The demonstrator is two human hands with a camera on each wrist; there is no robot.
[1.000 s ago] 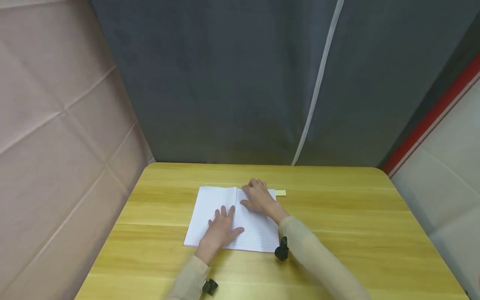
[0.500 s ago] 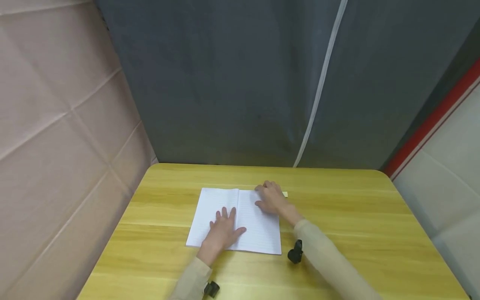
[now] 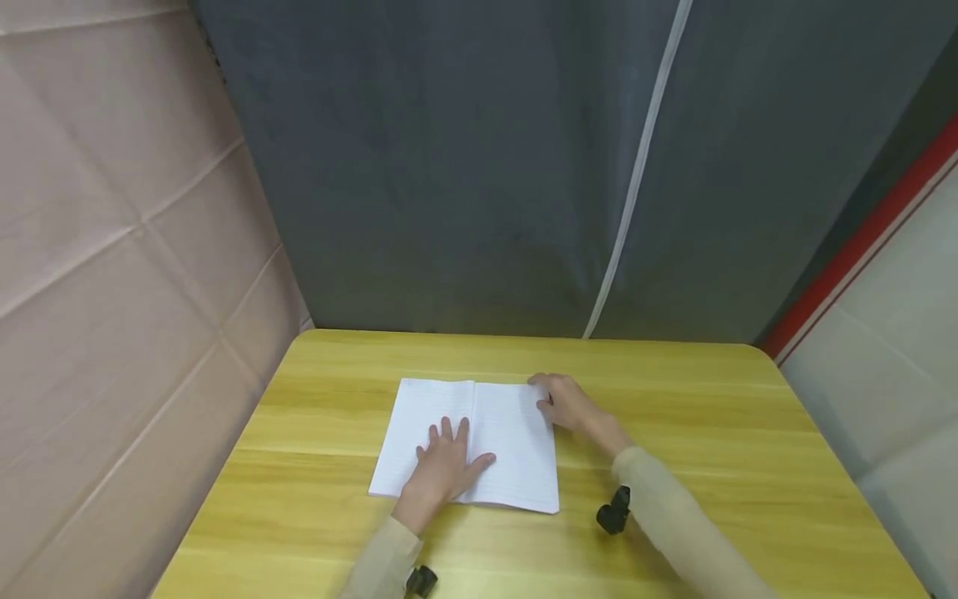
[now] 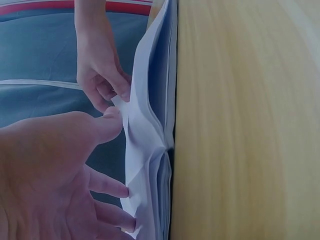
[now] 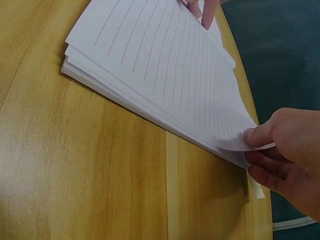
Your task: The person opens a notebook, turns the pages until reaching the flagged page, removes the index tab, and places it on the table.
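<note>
The fingers (image 5: 260,135) of the right hand (image 3: 572,405) pinch the far right corner of the top page (image 5: 165,65), thumb on its upper face and the other fingers curled under it, so that this corner stands lifted a little off the sheets below. The page is ruled with thin lines and bends upward from the stack toward the hand. The left hand (image 3: 443,464) lies flat on the open notebook (image 3: 467,441), fingers straight and spread across the near part of the left page and the middle fold, thumb reaching onto the right page; it presses the paper down and grasps nothing. In the left wrist view the same hand (image 4: 60,175) shows its fingertips resting against the paper where the sheets rumple at the fold.

The notebook lies open in the middle of the wooden counter (image 3: 711,433), somewhat closer to its far edge than to its near edge, both pages white. A small pale yellow slip (image 5: 256,189) sticks out from under the notebook's far right corner, just below the right hand. Both forearms wear beige sleeves, each with a small black camera mount at the wrist. Behind the counter's far edge hangs a dark grey cloth with a white cord (image 3: 636,175) running down it; a pinkish cloth stands by the left edge.
</note>
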